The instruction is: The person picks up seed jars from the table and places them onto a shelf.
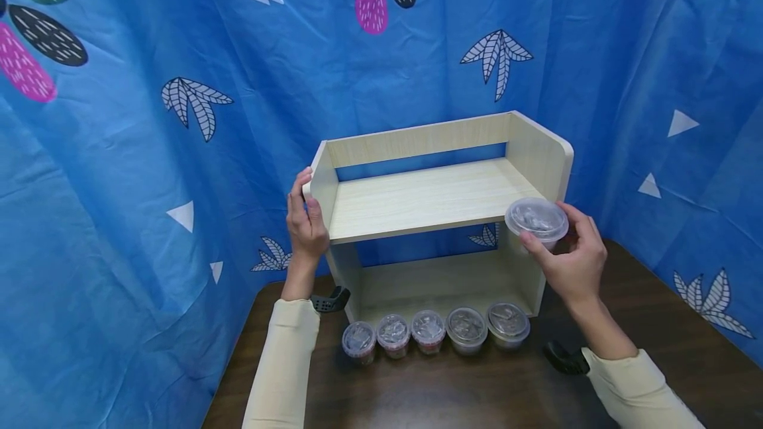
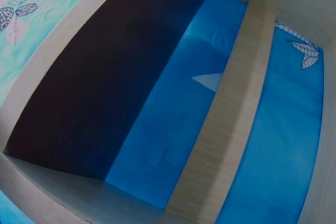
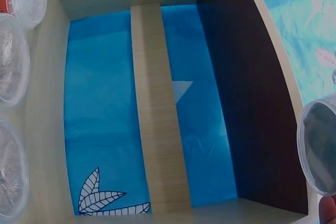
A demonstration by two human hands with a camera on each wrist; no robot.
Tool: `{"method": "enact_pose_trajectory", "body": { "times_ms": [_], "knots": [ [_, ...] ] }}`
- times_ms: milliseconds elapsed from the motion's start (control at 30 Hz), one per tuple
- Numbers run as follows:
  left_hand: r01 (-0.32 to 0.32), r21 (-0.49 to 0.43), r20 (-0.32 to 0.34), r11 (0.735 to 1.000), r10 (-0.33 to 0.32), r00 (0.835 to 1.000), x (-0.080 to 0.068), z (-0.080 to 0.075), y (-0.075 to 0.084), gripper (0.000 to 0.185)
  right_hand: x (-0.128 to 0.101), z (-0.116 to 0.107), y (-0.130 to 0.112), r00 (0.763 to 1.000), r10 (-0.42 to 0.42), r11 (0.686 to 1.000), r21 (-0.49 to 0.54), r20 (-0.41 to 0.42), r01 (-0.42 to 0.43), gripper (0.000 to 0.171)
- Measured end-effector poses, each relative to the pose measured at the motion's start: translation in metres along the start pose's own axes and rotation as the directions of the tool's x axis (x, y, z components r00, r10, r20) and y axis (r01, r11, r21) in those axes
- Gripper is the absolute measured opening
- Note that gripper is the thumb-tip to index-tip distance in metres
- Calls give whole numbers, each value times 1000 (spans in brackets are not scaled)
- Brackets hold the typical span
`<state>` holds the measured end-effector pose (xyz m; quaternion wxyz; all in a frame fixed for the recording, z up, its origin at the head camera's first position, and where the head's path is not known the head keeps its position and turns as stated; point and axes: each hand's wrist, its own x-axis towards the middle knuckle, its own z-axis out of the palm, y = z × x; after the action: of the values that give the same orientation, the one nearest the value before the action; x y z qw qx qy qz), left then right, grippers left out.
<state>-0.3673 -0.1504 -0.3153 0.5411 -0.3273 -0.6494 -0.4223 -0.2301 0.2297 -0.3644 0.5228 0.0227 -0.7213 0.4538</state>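
Observation:
A two-tier pale wooden shelf [image 1: 429, 197] stands on the table. My left hand [image 1: 305, 227] grips the front edge of its left side panel, thumb in front; the left wrist view does not show the hand. On the right, my right hand [image 1: 572, 253] holds a round clear plastic tub [image 1: 536, 217] with a lid between thumb and fingers. The tub is level, in front of the upper board's right end; whether it touches the board I cannot tell. In the right wrist view the tub [image 3: 321, 148] and a fingertip [image 3: 327, 211] appear at the right edge.
Several lidded plastic tubs [image 1: 428, 330] line up along the shelf's lower front edge, the left ones smaller with reddish sides. The dark brown table [image 1: 405, 389] extends in front. A blue patterned curtain [image 1: 405, 78] hangs behind and at both sides.

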Motion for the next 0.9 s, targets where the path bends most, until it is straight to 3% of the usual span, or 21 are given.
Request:
{"method": "enact_pose_trajectory", "body": {
  "times_ms": [900],
  "knots": [
    [-1,-25,-6,1000,1,1000,0,0,-1,41,23,11,-12,999,-31,999,5,-13,31,64]
  ]
}}
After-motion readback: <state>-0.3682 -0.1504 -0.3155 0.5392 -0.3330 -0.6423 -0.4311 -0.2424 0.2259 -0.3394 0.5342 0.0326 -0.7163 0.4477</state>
